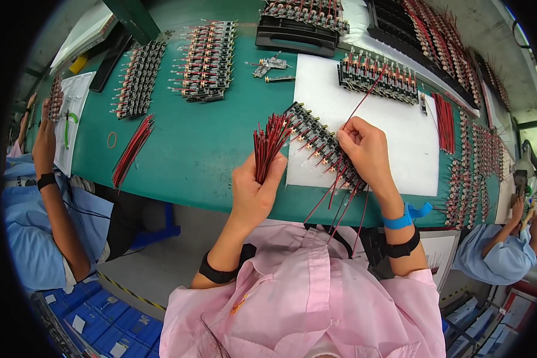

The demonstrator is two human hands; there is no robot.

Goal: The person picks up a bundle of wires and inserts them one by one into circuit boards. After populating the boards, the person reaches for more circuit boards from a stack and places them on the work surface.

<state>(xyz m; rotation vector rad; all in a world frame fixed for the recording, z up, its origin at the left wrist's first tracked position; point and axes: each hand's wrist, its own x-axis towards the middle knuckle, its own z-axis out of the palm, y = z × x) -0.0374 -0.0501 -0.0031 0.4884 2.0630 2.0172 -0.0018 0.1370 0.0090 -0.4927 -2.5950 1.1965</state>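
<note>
My left hand [253, 190] is closed around a thick bundle of thin red and black wires [269, 140], their ends standing upward. In my right hand [366, 148] a single red wire [364, 100] is pinched between thumb and fingers, slanting up to the right. Between my hands lies a slanting row of small black circuit boards [316, 136] with clear components along its edge. From the near end of this row several red wires [335, 200] hang over the table's front edge. The row rests partly on a white foam sheet [409, 140].
Further board rows [207, 62] stand at the back left of the green table [188, 152]. Left of my hands lie a wire bundle [132, 152] and a rubber band [111, 140]. More boards [379, 80] and red wires [444, 122] lie right. Co-workers [48, 221] sit at both sides.
</note>
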